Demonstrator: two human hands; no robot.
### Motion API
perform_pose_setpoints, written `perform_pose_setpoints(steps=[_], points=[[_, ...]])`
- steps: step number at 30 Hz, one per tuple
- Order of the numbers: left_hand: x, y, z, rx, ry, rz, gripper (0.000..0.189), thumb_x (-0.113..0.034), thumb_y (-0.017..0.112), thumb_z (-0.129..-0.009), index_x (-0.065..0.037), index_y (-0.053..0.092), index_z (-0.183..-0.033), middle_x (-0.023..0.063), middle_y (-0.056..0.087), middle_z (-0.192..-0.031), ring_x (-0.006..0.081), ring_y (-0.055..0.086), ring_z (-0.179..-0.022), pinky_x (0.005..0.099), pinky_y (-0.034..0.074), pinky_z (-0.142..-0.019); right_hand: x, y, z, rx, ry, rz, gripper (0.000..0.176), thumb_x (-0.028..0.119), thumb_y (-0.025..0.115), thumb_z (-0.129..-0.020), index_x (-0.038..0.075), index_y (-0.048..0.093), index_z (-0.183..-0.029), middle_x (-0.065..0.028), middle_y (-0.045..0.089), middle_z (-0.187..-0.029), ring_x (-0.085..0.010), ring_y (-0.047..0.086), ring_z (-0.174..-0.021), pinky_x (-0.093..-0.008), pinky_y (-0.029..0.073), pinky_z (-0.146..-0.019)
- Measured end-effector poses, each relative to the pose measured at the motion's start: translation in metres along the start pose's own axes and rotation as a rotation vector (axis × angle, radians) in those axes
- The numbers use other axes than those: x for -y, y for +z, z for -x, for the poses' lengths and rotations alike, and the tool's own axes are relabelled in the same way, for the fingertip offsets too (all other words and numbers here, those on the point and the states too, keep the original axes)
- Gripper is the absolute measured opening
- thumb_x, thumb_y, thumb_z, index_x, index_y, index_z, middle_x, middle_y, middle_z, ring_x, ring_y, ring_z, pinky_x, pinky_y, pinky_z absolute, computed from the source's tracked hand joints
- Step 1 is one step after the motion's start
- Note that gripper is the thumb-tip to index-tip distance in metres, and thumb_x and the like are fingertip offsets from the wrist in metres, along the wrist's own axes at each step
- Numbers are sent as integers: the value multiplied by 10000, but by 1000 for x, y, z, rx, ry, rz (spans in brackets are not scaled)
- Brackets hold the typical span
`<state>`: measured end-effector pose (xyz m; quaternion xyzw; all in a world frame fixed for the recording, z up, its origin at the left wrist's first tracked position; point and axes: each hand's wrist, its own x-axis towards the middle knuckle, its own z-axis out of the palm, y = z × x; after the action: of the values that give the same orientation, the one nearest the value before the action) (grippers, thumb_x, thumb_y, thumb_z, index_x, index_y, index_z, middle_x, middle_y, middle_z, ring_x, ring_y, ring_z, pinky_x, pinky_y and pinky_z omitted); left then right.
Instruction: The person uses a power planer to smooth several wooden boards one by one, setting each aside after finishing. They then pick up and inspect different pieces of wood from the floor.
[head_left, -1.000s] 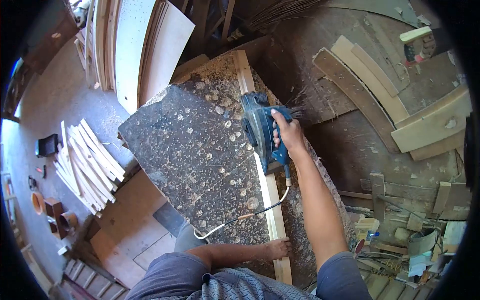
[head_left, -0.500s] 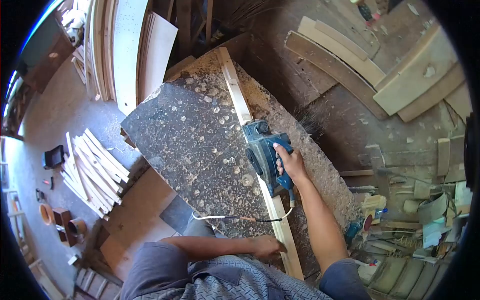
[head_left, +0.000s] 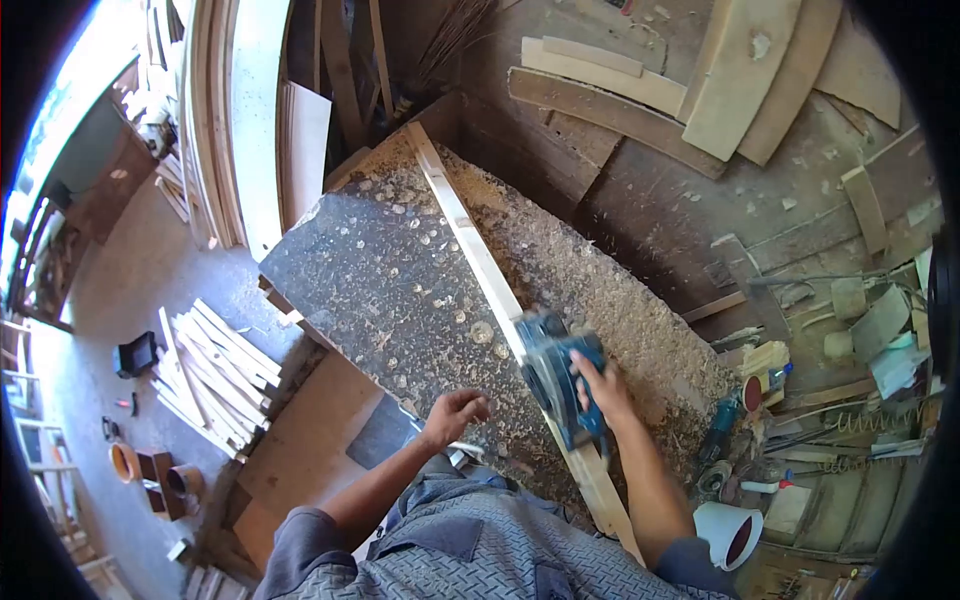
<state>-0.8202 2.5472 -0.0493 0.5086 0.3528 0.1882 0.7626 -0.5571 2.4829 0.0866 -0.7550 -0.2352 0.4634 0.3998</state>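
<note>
Blue planer (head_left: 550, 368), clasped by right hand (head_left: 604, 390), long axis along wooden strip (head_left: 478, 252), nose toward upper left; left hand (head_left: 453, 413) half-curled, visibly empty.

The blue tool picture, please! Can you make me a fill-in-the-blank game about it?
1. The right grip is holding a power tool coloured ____.
2. The long strip under the tool is made of ____.
3. The small box beside the pile of pale sticks is coloured ____.

Missing words: blue; wood; black.
</note>
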Motion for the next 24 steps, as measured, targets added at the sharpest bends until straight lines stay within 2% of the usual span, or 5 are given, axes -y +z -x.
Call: perform_pose_setpoints(steps=[4,10,13,17,24], points=[[35,29,-14,-8,-110,-33,254,-229,591,-947,-9,661,-1054,52,683,-847,127,639,-785,287,522,-724,-71,-65,113,-147,-11,11,353,380,719,-857,52,615,-777,-6,529,-558,-95,487,-437,-269,379,-413],[43,140,-38,85,-610,-240,722,-707,673,-730,-7,641,-905,105,662,-804,211,662,-636,344,555,-520,-134,-130,284,-494,9,34,360,341,756,-830,27,591,-769,-12,527,-534,-103,493,-429,-272,382,-422],[23,178,-41,-41,-555,-519,833,-748,658,-704,43,663,-964,154,676,-785,249,692,-632,365,575,-541,-171,-147,345,-704,65,-52,395,345,759,-826,5,558,-844,-23,522,-547,-114,490,-432,-265,386,-423],[47,185,-54,-79,-451,-499,727,-640,698,-742,45,666,-982,155,684,-766,242,675,-555,333,563,-472,-219,-169,400,-802,23,-62,438,355,763,-821,1,507,-847,-35,515,-557,-119,482,-431,-270,384,-414],[93,185,-36,-730,-209,-52,571,-376,745,-783,-5,577,-1182,193,665,-1067,333,665,-959,427,524,-806,-247,-181,437,-851,7,-160,446,363,758,-827,8,489,-859,-46,523,-573,-122,487,-433,-274,391,-417]])
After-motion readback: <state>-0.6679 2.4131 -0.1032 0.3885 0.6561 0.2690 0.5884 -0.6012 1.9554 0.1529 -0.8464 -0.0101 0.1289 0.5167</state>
